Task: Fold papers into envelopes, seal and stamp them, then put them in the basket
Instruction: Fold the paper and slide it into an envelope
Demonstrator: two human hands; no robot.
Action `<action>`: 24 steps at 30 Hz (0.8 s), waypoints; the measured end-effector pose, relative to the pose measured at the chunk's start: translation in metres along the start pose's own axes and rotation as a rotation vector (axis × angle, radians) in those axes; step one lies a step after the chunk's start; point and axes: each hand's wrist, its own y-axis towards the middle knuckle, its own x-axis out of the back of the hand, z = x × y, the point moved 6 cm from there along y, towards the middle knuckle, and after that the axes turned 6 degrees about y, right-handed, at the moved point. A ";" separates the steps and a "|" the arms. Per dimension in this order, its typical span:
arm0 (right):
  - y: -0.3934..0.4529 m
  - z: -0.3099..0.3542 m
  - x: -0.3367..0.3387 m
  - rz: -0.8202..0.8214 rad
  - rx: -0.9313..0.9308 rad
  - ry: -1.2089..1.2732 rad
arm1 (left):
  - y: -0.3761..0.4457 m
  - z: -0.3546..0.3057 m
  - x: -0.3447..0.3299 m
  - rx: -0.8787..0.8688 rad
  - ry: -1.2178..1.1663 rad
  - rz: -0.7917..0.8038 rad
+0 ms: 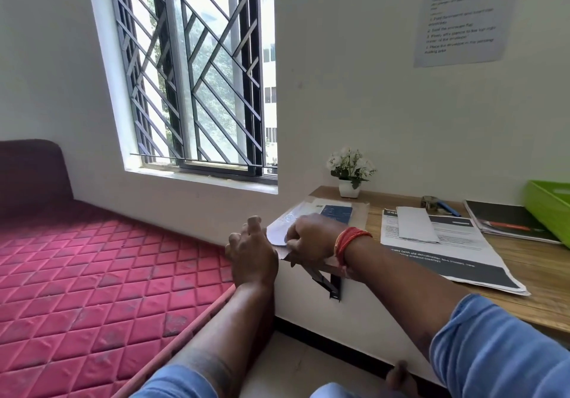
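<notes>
1. The right hand (311,238) has its fingers curled down around the near corner of a white envelope (277,231), pinching it at the left end of the wooden desk (543,277); the fingertips themselves are hidden under the knuckles.
2. The left hand (251,254) stands just left of the envelope, off the desk's left end, fingers bent and loosely spread. Whether they touch the paper cannot be told from this angle.
3. A band of red threads (348,241) wraps the right wrist; both forearms end in blue sleeves (499,351).
4. The envelope is thin, smooth paper with a rounded left edge; under it lies a clear plastic sleeve holding a dark blue card (336,212).
5. Further right on the desk, one folded white paper (416,223) lies on a stack of printed sheets (456,262) with black bands; their small text is unreadable.
6. Behind those sit a small round metal object (430,202) and a blue pen (448,208), both too small to make out well.
7. At the desk's far right, a lime-green plastic basket (547,209) is cut off by the frame edge, beside a dark booklet (505,218).
8. One white pot of white flowers (350,170) stands at the desk's back left corner.
9. Left of the desk lies a red quilted mattress (92,274), diamond-stitched.
</notes>
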 end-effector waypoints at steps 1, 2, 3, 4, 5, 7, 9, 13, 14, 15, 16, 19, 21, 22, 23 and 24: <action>0.000 -0.004 0.004 -0.022 -0.015 0.027 | 0.001 -0.001 0.001 0.000 0.006 0.019; -0.001 -0.007 0.007 -0.049 -0.023 0.039 | 0.002 -0.002 0.003 0.006 0.010 0.031; -0.002 -0.009 0.008 -0.089 -0.028 0.052 | 0.003 -0.003 0.005 0.010 0.002 0.032; -0.002 -0.010 0.009 -0.140 -0.034 0.075 | 0.005 -0.005 0.006 0.013 -0.011 0.028; -0.003 -0.011 0.011 -0.199 -0.045 0.119 | 0.006 -0.008 0.009 0.009 -0.027 0.018; -0.004 -0.010 0.018 -0.316 -0.073 0.239 | 0.008 -0.016 0.014 -0.015 -0.053 -0.013; -0.003 -0.005 0.027 -0.396 -0.072 0.352 | 0.009 -0.028 0.020 -0.050 -0.080 -0.052; -0.001 0.011 0.053 -0.485 -0.057 0.514 | 0.013 -0.051 0.036 -0.104 -0.312 -0.144; -0.002 0.014 0.061 -0.506 -0.053 0.544 | 0.014 -0.054 0.040 -0.123 -0.415 -0.153; -0.004 0.016 0.069 -0.517 -0.048 0.571 | 0.014 -0.058 0.045 -0.159 -0.498 -0.161; -0.006 0.018 0.077 -0.513 -0.031 0.611 | 0.014 -0.062 0.050 -0.192 -0.551 -0.165; -0.011 0.026 0.097 -0.477 0.088 0.677 | 0.020 -0.072 0.067 -0.126 -0.615 -0.181; -0.016 0.029 0.112 -0.517 0.153 0.563 | 0.031 -0.078 0.076 0.028 -0.665 -0.198; -0.018 0.030 0.120 -0.553 0.182 0.474 | 0.037 -0.083 0.081 0.072 -0.705 -0.196; -0.021 0.030 0.128 -0.602 0.198 0.365 | 0.044 -0.091 0.086 0.074 -0.752 -0.175; -0.024 0.029 0.137 -0.668 0.195 0.228 | 0.053 -0.102 0.089 0.045 -0.790 -0.138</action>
